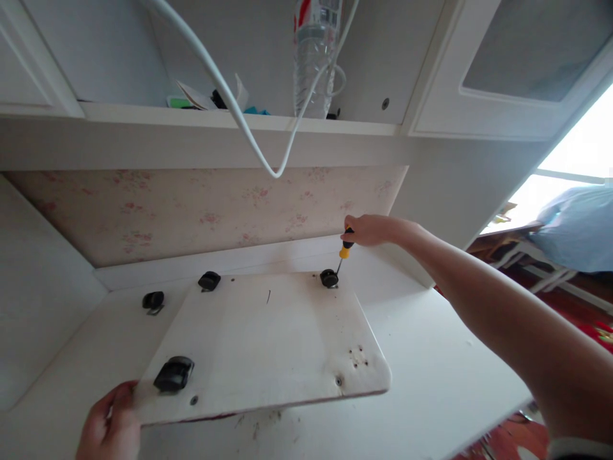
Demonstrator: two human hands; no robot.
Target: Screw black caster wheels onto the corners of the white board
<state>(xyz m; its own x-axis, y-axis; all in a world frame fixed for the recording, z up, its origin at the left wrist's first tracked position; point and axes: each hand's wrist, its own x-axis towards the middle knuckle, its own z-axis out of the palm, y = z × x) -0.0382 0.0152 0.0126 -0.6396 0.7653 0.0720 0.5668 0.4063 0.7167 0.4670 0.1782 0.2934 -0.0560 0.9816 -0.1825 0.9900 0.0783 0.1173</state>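
A white board [268,345] lies on the white desktop, with black caster wheels at three of its corners. My right hand [366,230] is closed around a screwdriver [344,250] with a black and yellow handle. Its shaft points down beside the far right caster [329,278]; whether the tip sits in a screw is too small to tell. My left hand [112,418] grips the board's near left corner, close to the near left caster [174,374]. The near right corner shows several screw holes [358,357] and no caster. A far left caster [209,281] stands on the board.
A loose caster [154,301] lies on the desktop [431,358] left of the board. A white cable [258,150] hangs down from above. Overhead, a shelf [230,118] holds a clear plastic bottle [313,70] and small items. Behind is a floral-patterned wall panel [211,211].
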